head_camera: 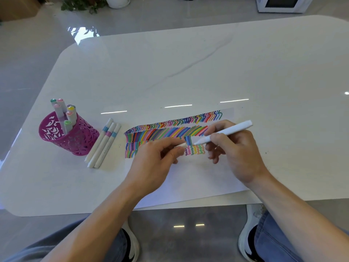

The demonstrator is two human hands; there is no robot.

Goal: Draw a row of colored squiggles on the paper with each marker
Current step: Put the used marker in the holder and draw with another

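R hand [236, 148] grips white marker [226, 131] over paper [198, 182]; L hand [156, 159] pinches cap [180, 145].

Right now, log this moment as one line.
left hand: pinches small white cap-like piece | right hand: grips white marker over white paper | coloured squiggle row: ends near marker tip

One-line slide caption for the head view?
Right hand holds a white marker over the paper; left hand pinches a small white cap beside the squiggles.

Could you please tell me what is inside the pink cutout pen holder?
Several white markers stand in the pink holder, coloured caps up. Their lower ends are hidden behind its patterned wall; the bottom cannot be seen.
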